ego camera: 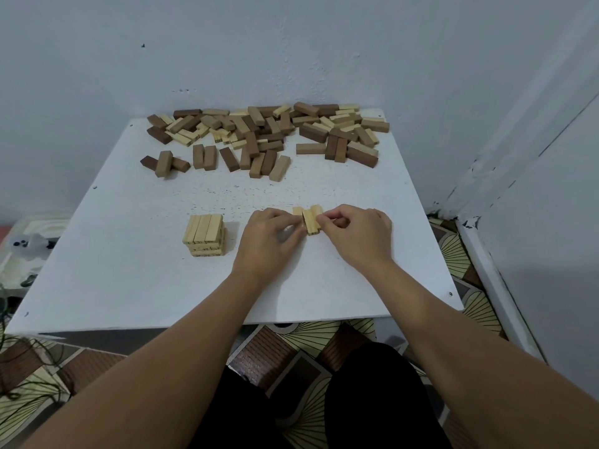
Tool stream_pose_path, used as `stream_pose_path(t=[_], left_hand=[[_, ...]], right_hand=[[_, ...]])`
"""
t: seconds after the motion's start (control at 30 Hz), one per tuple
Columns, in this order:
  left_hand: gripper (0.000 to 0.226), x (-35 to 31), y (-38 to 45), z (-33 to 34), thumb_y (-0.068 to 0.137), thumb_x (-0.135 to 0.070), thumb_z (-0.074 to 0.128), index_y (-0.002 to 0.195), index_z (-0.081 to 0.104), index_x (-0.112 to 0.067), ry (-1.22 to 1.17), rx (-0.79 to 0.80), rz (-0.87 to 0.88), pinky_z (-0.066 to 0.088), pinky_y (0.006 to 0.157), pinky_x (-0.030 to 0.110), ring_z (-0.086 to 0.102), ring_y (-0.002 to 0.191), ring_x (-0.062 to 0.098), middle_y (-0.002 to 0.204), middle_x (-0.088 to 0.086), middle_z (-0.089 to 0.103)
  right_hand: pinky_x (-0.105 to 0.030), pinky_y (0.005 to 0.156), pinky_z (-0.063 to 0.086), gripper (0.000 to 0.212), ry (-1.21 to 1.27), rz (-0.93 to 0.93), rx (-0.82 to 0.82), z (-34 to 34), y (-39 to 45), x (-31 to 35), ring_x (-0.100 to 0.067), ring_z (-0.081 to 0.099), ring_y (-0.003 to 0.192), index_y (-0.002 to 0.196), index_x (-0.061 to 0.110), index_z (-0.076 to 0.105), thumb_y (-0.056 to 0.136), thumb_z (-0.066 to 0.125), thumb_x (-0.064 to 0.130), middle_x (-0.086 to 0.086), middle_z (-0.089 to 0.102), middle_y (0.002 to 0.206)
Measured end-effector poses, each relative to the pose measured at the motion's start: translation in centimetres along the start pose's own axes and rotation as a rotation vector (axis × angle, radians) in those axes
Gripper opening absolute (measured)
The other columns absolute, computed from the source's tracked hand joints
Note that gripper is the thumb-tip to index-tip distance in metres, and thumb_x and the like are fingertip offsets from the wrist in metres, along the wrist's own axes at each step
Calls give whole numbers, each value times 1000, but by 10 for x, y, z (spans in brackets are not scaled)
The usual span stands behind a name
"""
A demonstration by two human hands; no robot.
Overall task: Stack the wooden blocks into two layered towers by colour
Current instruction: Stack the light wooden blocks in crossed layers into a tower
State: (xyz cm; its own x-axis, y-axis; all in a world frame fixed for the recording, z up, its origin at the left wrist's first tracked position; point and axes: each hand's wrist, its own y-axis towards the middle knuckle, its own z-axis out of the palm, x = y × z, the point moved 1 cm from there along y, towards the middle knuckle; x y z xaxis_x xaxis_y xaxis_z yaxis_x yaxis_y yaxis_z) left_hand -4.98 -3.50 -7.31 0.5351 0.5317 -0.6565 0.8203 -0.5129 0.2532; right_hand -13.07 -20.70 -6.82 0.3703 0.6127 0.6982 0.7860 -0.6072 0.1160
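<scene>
- A white table [129,270] stood in a corner of pale walls [291,43], over a patterned floor [291,361].
- A loose pile [265,134] of dark and pale blocks lay along the table's far edge, well apart from the hands.
- A pale tower [204,234], several layers high, stood near the middle, just left of the left hand [267,241].
- Both hands pinched a small row of pale blocks [309,218] lying side by side on the table: left hand's fingers curled at its left side, right hand [356,234] at its right.
- A white plastic thing [30,244] and dark cords [19,367] lay left of the table.
- No writing could be read.
</scene>
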Motion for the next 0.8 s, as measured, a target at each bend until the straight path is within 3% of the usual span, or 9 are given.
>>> stream_pose_path(t=[0.13,0.27,0.43,0.57,0.67,0.8], left_hand=[[34,-6,-4,-1,87,-38,79,119,77,-30,-49,-42,-39,45,92,24,53,105,5,103,-17,69],[38,-10,-6,-5,76,-44,88,111,76,-36,-110,-41,-56,43,89,18,54,104,5,99,-22,68],[39,-3,-1,-6,78,-44,88,111,79,-25,-50,-9,-26,35,84,6,55,103,9,99,-15,67],[36,-1,-2,-5,81,-41,87,111,80,-22,-45,-17,-19,37,85,7,57,104,11,102,-12,71],[37,-1,-1,-6,83,-41,86,113,79,-23,-48,-7,-24,37,85,7,57,104,10,103,-12,72],[39,-4,-2,-6,82,-40,86,116,78,-24,-62,-5,-46,46,93,22,55,106,8,105,-15,71]], right_hand=[[-38,115,28,24,-2,-10,-4,-1,-2,-1,-5,59,90,90,36,74,92,66,58,19,67,71],[-38,114,29,23,-7,-25,-18,1,-2,-1,-2,58,85,82,36,70,90,68,57,19,66,68],[-41,114,30,23,0,-27,-25,2,-2,-2,-3,61,83,76,36,67,88,70,56,18,66,67],[-39,114,31,22,-11,-47,-29,1,-2,-2,-3,60,85,97,39,71,88,70,59,19,65,73],[-37,115,27,36,-41,-64,3,-1,-2,-1,-6,58,93,121,41,69,91,66,61,20,65,83],[-36,114,25,33,-51,-71,11,-2,-2,0,-5,56,94,116,41,71,91,66,61,19,64,86]])
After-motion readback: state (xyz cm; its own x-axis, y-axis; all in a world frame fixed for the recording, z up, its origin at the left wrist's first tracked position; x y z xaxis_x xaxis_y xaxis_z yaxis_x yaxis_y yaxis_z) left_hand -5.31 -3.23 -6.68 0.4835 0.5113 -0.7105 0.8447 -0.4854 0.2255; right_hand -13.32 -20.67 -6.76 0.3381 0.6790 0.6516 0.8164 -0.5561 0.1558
